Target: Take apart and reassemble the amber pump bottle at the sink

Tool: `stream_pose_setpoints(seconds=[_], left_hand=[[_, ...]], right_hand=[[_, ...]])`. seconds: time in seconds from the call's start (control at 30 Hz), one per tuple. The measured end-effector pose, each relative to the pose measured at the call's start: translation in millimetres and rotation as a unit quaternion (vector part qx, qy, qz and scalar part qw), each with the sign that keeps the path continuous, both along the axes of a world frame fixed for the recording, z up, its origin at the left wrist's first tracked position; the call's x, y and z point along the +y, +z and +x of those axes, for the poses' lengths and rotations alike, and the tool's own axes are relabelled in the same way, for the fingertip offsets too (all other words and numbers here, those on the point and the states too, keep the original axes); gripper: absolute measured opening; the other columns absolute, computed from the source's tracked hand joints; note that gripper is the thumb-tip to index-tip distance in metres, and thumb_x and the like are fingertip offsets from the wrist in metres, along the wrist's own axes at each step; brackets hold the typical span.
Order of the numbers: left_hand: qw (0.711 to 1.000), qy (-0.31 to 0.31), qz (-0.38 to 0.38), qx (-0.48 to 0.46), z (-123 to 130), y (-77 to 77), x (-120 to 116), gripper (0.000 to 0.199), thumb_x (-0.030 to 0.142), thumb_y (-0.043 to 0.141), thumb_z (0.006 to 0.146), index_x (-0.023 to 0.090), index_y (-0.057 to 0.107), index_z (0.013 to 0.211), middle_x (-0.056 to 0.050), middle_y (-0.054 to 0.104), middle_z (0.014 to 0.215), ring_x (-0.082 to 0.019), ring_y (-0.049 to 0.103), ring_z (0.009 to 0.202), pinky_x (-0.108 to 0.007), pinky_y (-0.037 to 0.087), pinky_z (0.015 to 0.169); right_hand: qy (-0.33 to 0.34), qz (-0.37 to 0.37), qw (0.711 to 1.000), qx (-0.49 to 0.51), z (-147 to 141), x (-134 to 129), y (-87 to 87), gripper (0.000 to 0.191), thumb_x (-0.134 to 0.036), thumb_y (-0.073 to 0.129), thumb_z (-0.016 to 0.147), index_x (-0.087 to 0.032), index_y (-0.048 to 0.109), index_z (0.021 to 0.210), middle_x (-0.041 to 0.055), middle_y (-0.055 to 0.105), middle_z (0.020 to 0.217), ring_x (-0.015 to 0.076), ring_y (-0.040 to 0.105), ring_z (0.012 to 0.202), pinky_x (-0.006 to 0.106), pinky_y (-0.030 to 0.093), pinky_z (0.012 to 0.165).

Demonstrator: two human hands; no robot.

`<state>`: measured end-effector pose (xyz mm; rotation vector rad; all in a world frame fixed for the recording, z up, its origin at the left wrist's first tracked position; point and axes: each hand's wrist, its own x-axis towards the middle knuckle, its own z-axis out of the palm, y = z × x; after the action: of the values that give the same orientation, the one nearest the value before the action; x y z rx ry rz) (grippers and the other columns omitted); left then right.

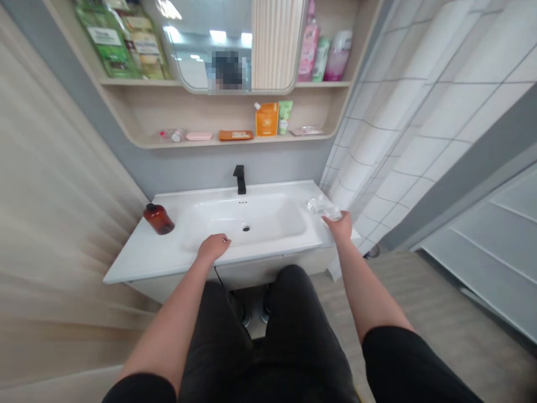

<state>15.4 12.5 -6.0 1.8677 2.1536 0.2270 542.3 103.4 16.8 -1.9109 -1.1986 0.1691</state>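
Note:
My right hand [340, 226] is at the right end of the white counter, fingers closed around the near end of a clear plastic object [321, 206]. This object is see-through and lies on the countertop; its exact kind does not show. Over the front rim of the washbasin [268, 218] is my left hand [213, 247], its fingers curled in. The palm is turned away, so anything inside it is hidden. A black faucet [240, 180] stands behind the basin.
An amber bottle with a black cap [159, 218] stands on the counter's left side. Above, a shelf [188, 144] carries an orange pouch [267, 119], a green tube [285, 116] and small packs. A mirror [210, 39] hangs there. A tile-patterned curtain [386, 123] borders the right.

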Motion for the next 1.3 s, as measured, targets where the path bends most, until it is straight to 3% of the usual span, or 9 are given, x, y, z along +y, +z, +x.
stream_pose_setpoints(seconds=[0.1, 0.2, 0.33, 0.43, 0.53, 0.77, 0.97, 1.13, 1.3], left_hand=[[1.0, -0.004, -0.013, 0.009, 1, 0.8, 1, 0.04, 0.048, 0.057, 0.104, 0.026, 0.086, 0.121, -0.015, 0.084, 0.133, -0.036, 0.078, 0.126, -0.042, 0.059, 0.104], [1.0, -0.008, -0.023, 0.014, 2, 3.6, 1, 0.041, 0.046, 0.055, 0.105, 0.025, 0.085, 0.124, -0.015, 0.083, 0.135, -0.036, 0.077, 0.129, -0.043, 0.059, 0.105], [1.0, -0.002, -0.022, 0.011, 5, 9.0, -3, 0.041, 0.045, 0.056, 0.105, 0.025, 0.085, 0.125, -0.015, 0.083, 0.135, -0.035, 0.077, 0.128, -0.042, 0.058, 0.106], [1.0, 0.006, -0.005, 0.006, 6, 11.7, -7, 0.039, 0.042, 0.056, 0.104, 0.025, 0.086, 0.124, -0.014, 0.084, 0.132, -0.034, 0.077, 0.126, -0.041, 0.058, 0.106], [1.0, 0.009, 0.007, -0.002, 6, 12.2, -9, 0.038, 0.04, 0.057, 0.104, 0.025, 0.087, 0.122, -0.014, 0.085, 0.13, -0.033, 0.078, 0.124, -0.04, 0.059, 0.106], [1.0, 0.007, 0.015, -0.005, 4, 8.6, -7, 0.036, 0.04, 0.059, 0.103, 0.025, 0.087, 0.12, -0.014, 0.085, 0.127, -0.033, 0.078, 0.123, -0.04, 0.059, 0.105], [1.0, -0.001, 0.029, -0.002, 3, 11.5, -11, 0.037, 0.039, 0.055, 0.106, 0.025, 0.086, 0.122, -0.014, 0.086, 0.126, -0.033, 0.079, 0.121, -0.04, 0.059, 0.103], [0.999, 0.0, 0.034, -0.006, 3, 8.7, -10, 0.033, 0.038, 0.058, 0.107, 0.026, 0.085, 0.12, -0.012, 0.086, 0.125, -0.033, 0.079, 0.119, -0.04, 0.059, 0.102], [0.993, 0.0, 0.097, -0.06, 2, 11.6, -10, 0.028, 0.032, 0.064, 0.104, 0.023, 0.082, 0.124, -0.011, 0.084, 0.122, -0.03, 0.078, 0.115, -0.039, 0.058, 0.104]], right_hand=[[-0.006, 0.085, 0.993, -0.078, -22, -12, 8.5, 0.077, -0.055, 0.076, 0.095, -0.006, 0.055, 0.15, 0.0353, 0.063, 0.151, 0.0411, 0.056, 0.145, 0.051, 0.043, 0.125], [0.122, 0.12, 0.976, -0.133, -70, -24, 15.7, 0.047, -0.042, 0.063, 0.103, -0.011, 0.066, 0.138, 0.0258, 0.072, 0.138, 0.0341, 0.062, 0.134, 0.045, 0.043, 0.122], [0.38, -0.032, 0.919, -0.101, -160, -35, 14.8, 0.024, -0.04, 0.07, 0.101, -0.023, 0.081, 0.114, 0.011, 0.083, 0.109, 0.0298, 0.074, 0.104, 0.037, 0.054, 0.092], [0.416, -0.079, 0.903, -0.075, -208, -42, 9.3, 0.026, -0.042, 0.081, 0.099, -0.022, 0.082, 0.117, 0.0108, 0.083, 0.12, 0.0312, 0.074, 0.111, 0.038, 0.058, 0.09], [0.43, -0.084, 0.896, -0.072, -224, -44, 5.6, 0.036, -0.044, 0.075, 0.109, -0.021, 0.073, 0.137, 0.0117, 0.073, 0.142, 0.0278, 0.073, 0.121, 0.046, 0.065, 0.103], [0.432, -0.091, 0.894, -0.076, -219, -40, 3.4, 0.038, -0.048, 0.089, 0.092, -0.022, 0.083, 0.119, 0.0127, 0.085, 0.114, 0.0289, 0.074, 0.102, 0.035, 0.055, 0.086], [0.392, -0.062, 0.914, -0.086, -203, -37, -1.3, 0.031, -0.049, 0.075, 0.095, -0.023, 0.081, 0.111, 0.0125, 0.084, 0.104, 0.0296, 0.072, 0.095, 0.037, 0.053, 0.088], [0.126, 0.069, 0.986, -0.083, -115, -31, 3.8, 0.028, -0.043, 0.059, 0.094, -0.021, 0.072, 0.105, 0.0114, 0.075, 0.093, 0.0297, 0.067, 0.091, 0.039, 0.052, 0.088], [-0.026, 0.131, 0.99, -0.047, -13, -29, 7.4, 0.028, -0.047, 0.061, 0.088, -0.022, 0.065, 0.1, 0.0073, 0.065, 0.086, 0.0287, 0.062, 0.084, 0.045, 0.054, 0.089]])
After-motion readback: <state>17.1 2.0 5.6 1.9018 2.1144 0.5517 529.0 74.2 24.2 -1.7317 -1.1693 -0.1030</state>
